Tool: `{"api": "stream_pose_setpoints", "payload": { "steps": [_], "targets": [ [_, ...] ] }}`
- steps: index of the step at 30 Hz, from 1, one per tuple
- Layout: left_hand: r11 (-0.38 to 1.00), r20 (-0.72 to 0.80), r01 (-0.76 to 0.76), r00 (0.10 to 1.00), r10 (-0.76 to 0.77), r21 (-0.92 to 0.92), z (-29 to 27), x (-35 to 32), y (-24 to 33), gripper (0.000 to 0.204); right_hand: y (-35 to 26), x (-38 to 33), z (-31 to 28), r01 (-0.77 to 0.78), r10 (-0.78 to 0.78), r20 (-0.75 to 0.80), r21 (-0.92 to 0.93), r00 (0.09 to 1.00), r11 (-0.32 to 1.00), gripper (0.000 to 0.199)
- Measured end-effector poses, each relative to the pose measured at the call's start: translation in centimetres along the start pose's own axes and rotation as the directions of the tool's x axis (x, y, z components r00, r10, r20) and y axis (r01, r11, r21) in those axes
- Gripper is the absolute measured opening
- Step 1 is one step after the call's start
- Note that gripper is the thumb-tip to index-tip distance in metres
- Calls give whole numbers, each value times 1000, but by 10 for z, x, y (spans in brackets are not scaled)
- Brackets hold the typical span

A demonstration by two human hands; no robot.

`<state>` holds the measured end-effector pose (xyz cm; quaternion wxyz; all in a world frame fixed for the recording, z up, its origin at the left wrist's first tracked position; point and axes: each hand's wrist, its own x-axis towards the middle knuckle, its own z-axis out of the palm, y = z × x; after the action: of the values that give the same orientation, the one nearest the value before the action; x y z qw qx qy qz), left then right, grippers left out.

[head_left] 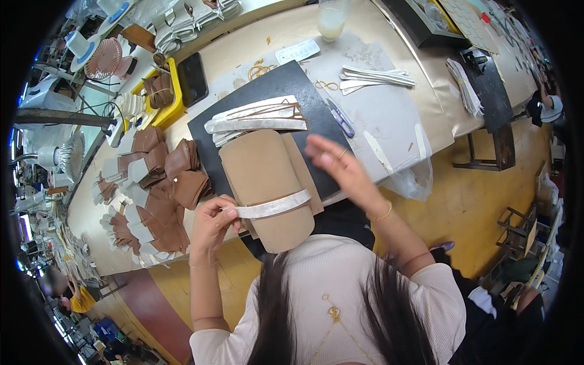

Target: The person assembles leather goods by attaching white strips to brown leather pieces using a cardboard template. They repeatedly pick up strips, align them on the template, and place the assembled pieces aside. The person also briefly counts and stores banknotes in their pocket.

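Observation:
A tan, curved leather-like panel (258, 164) lies on a black board (277, 84) at the table's near edge, with another tan piece showing beneath it. Across its lower part runs a whitish strip (277, 205). My left hand (218, 220) pinches the left end of this strip between thumb and fingers. Raised at the panel's right, my right hand (340, 164) has its fingers stretched out and holds nothing; it is slightly blurred. Beyond the panel, several white strips with brown edges (258, 117) lie in a pile on the board.
Brown and white leather pieces (161, 201) are heaped at the left. Behind them stand a yellow tray (176, 100) and a dark phone (194, 79). A purple-handled cutter (344, 123), white strips (374, 79) and a cup (332, 24) lie or stand farther right and back.

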<state>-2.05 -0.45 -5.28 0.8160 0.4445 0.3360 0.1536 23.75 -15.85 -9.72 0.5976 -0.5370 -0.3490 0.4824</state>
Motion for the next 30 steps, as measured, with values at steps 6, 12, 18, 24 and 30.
{"api": "stream_pose_setpoints", "payload": {
  "steps": [6, 12, 18, 24, 30],
  "targets": [
    [945, 185, -307, 941, 283, 115, 48, 17, 61, 17, -13, 90, -118, 20, -595, -259, -907, 761, 421, 19],
    [841, 62, -400, 912, 406, 364, 40, 74, 86, 16, 0, 125, -164, 57, -608, -27, -991, 793, 118, 18],
    [398, 6, -148, 942, 335, 905, -25, 138, 71, 23, -3, 137, -163, 93, -501, 36, -992, 864, 90, 16],
    [268, 1, -212, 785, 619, 940, -41, 82, 63, 32, -3, 140, -165, 89, -420, 56, -994, 906, 59, 15],
    [713, -633, 45, 501, 590, 700, -196, -71, 78, 24, -2, 145, -170, 70, -506, -33, -981, 862, 183, 20]
  ]
}}
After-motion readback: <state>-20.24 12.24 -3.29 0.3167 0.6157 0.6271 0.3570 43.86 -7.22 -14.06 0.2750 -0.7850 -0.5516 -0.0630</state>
